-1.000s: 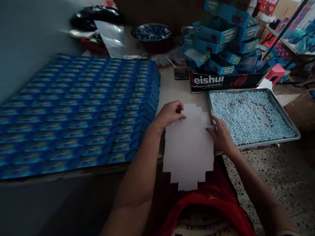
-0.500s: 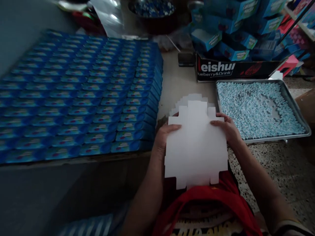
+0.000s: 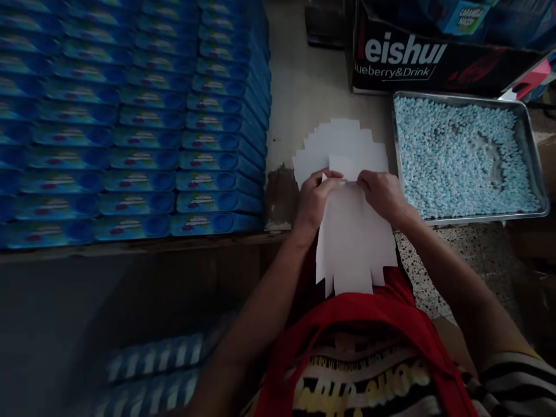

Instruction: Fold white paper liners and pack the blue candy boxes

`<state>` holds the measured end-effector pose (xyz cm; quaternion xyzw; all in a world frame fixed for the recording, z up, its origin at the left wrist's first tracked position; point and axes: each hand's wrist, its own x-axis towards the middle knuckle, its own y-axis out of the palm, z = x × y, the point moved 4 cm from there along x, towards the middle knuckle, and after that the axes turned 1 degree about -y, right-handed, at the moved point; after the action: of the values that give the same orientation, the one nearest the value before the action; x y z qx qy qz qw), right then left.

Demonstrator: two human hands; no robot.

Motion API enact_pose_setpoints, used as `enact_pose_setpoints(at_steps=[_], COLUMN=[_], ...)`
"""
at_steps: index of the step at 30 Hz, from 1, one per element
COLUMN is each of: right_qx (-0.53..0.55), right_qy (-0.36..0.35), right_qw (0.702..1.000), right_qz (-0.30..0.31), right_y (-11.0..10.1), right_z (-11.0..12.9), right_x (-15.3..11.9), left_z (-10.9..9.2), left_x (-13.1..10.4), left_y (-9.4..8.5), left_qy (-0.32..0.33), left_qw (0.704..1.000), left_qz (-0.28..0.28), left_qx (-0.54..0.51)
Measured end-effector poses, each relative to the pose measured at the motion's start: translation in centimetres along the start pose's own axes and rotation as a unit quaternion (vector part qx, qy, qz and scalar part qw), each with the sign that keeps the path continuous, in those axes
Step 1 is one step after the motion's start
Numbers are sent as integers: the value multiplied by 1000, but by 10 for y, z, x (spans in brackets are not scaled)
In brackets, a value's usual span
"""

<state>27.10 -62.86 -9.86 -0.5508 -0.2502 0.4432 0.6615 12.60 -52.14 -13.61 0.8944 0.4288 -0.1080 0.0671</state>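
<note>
A white die-cut card sheet hangs in front of the red apron, its upper end pinched between both hands. My left hand is closed on the left side of its upper flap, where the card is bent. My right hand is closed on the flap's right side, the thumb and fingers pressed together. Just beyond the hands, a fanned stack of white card sheets lies on the table edge.
Rows of blue boxes cover the table's left part. At the right, a metal tray holds small light-blue pieces. Behind it stands a black printed carton with blue boxes, beside a dark flat object.
Both hands have moved closer together at the top of the sheet, and its flaps are now bent. The view has tilted down and nearer, and more of the fanned stack shows.
</note>
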Motion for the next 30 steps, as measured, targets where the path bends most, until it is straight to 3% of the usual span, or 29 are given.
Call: enact_pose_setpoints(at_steps=[5, 10, 14, 19, 25, 30], right_qx=[-49, -5, 53, 50, 77, -12], right_qy=[-12, 13, -5, -73, -89, -103], right_qw=[998, 999, 997, 996, 990, 988], right_qz=[34, -31, -62, -13, 79, 115], right_y=[5, 14, 13, 5, -11, -21], right_z=[10, 10, 4, 8, 4, 17], right_x=[18, 17, 2, -7, 12, 37], left_z=[2, -1, -4, -1, -7, -11], left_x=[10, 12, 11, 10, 16, 18], left_y=[-2, -8, 2, 13, 6, 7], left_qy=[45, 122, 115, 36, 63, 86], left_qw=[998, 983, 981, 990, 981, 963], left_qz=[-46, -126, -120, -118, -40, -46], left_qx=[28, 58, 105, 68, 180, 251])
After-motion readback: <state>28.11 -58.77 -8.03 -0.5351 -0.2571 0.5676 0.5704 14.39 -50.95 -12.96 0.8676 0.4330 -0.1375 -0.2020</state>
